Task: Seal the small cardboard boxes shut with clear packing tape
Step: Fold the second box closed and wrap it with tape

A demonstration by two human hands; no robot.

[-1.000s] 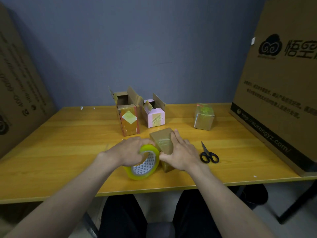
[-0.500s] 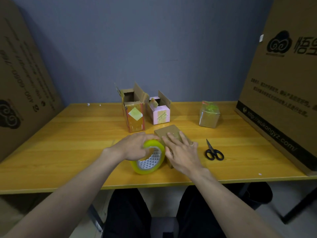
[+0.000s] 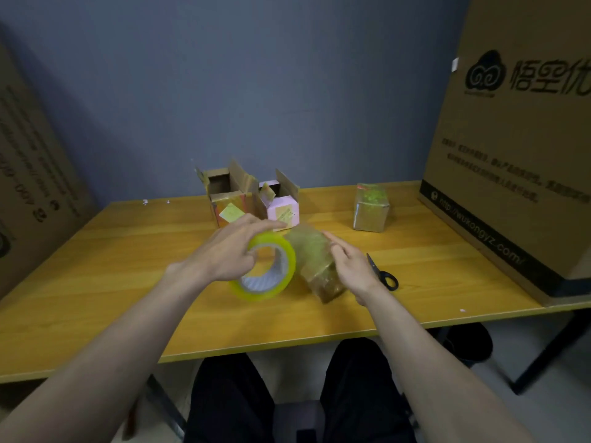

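Observation:
A small brown cardboard box point(image 3: 315, 263), tilted and glossy with tape, sits near the table's front between my hands. My left hand point(image 3: 235, 251) grips the yellowish roll of clear tape point(image 3: 267, 271), thumb inside the core, with the roll against the box's left side. My right hand point(image 3: 350, 266) holds the box's right side with curled fingers. Behind stand an open brown box point(image 3: 228, 198) and an open pink box point(image 3: 283, 207), flaps up. A taped, closed box point(image 3: 371, 207) sits to the right.
Black scissors point(image 3: 383, 274) lie just right of my right hand on the wooden table point(image 3: 128, 266). A large printed carton point(image 3: 518, 139) stands at the right edge, another carton point(image 3: 35, 174) leans at the left. A blue-grey wall is behind.
The roll has lifted and tipped up against the box. My right hand slid from the box's top to its right side, and the box has tilted.

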